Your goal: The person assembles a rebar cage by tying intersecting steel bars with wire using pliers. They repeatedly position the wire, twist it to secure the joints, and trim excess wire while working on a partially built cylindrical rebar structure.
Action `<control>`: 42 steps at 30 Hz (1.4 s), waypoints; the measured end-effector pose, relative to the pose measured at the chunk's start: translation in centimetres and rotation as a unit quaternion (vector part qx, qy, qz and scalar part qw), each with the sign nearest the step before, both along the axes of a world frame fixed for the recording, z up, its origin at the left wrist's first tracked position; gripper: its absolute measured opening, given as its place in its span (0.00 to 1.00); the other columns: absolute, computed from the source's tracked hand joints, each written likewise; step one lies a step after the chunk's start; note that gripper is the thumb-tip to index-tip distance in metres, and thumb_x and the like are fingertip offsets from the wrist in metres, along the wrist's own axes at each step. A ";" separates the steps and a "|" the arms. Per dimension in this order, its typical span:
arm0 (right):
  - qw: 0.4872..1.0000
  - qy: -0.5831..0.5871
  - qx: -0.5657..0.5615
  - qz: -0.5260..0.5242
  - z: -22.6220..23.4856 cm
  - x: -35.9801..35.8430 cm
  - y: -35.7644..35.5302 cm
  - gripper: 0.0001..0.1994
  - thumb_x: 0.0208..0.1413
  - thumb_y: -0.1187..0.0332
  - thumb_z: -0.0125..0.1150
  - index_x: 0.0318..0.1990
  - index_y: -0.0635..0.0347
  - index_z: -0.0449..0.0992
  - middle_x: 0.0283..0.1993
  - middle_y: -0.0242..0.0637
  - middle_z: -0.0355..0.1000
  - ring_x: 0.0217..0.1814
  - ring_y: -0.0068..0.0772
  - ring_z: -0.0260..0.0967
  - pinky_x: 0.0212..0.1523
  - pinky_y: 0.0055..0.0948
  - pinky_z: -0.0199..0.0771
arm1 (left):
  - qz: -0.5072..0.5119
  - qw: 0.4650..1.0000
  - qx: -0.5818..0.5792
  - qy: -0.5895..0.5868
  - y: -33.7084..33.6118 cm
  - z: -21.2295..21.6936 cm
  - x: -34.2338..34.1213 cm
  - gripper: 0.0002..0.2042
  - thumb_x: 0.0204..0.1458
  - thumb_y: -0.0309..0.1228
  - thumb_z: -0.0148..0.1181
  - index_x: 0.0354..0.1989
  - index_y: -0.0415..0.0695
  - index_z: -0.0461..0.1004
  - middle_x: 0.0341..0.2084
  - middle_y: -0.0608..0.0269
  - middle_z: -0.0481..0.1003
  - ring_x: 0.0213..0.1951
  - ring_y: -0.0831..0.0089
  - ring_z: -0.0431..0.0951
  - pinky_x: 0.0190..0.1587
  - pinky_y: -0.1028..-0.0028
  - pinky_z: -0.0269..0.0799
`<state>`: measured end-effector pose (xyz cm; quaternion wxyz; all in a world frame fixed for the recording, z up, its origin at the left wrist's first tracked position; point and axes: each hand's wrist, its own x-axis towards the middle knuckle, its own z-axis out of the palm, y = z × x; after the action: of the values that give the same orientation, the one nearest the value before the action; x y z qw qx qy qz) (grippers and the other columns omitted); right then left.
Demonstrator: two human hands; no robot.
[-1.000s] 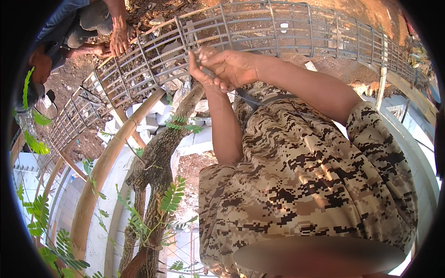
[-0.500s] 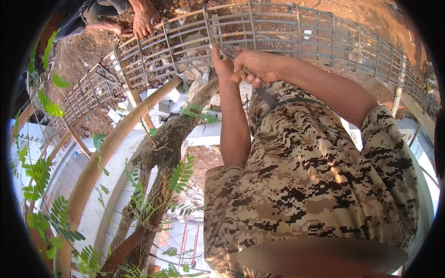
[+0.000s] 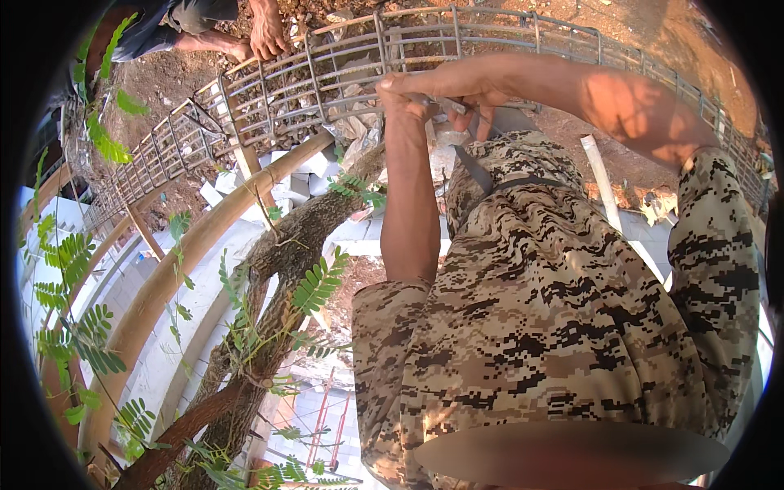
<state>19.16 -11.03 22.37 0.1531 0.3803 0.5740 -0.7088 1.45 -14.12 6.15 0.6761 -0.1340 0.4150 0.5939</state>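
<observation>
My left hand [image 3: 403, 96] is closed at the near side of a rebar cage [image 3: 318, 77], thumb side up. What lies inside its fingers is hidden. Arched over beside it, my right hand [image 3: 478, 86] has its wrist raised and its fingers hanging down. Between those fingers shows a bit of a grey metal tool [image 3: 454, 105]; its working end is covered by my hands. The cage is made of long rods crossed by square hoops and curves across the far side. A dark grey flap [image 3: 474, 169] sits at my waist beside the belt.
Another person's hand [image 3: 268, 34] rests on the cage at the far left. A tree trunk [image 3: 286, 253] with leafy twigs and a wooden pole [image 3: 196, 245] stand on my left. White blocks [image 3: 290, 188] lie below the cage. A pale wooden post [image 3: 600, 175] rises at right.
My right hand has turned over, with the wrist and elbow lifted toward the cage. My left hand has folded its raised thumb down. The view has shifted slightly.
</observation>
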 end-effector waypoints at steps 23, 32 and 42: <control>0.920 0.129 -0.292 -0.228 -4.4 0.9 -4.5 0.36 0.64 0.34 0.30 0.52 0.63 0.65 0.31 0.42 0.73 0.34 0.37 0.74 0.40 0.43 0.78 | -0.311 0.943 -0.089 0.077 0.1 1.7 -1.4 0.14 0.51 0.36 0.48 0.37 0.36 0.64 0.28 0.52 0.70 0.32 0.61 0.72 0.43 0.61 0.71; 0.761 0.159 -0.496 -0.387 -5.4 -2.0 -5.7 0.24 0.68 0.48 0.41 0.42 0.66 0.62 0.31 0.37 0.60 0.26 0.23 0.58 0.17 0.16 0.56 | -0.138 0.985 0.073 0.075 -4.5 2.2 1.3 0.42 0.58 0.63 0.43 0.58 0.27 0.61 0.56 0.33 0.65 0.57 0.44 0.69 0.62 0.52 0.62; 0.952 0.096 -0.224 -0.183 -4.3 0.4 -3.3 0.36 0.62 0.35 0.44 0.57 0.63 0.67 0.36 0.47 0.76 0.33 0.31 0.77 0.39 0.34 0.83 | -0.034 0.991 -0.113 0.066 -1.5 2.0 0.1 0.13 0.55 0.33 0.50 0.41 0.35 0.70 0.32 0.51 0.74 0.33 0.61 0.77 0.38 0.61 0.76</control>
<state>19.52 -14.34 18.05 0.0463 0.3653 0.3331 -0.8680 1.59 -15.65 8.12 0.6476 -0.1559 0.5278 0.5270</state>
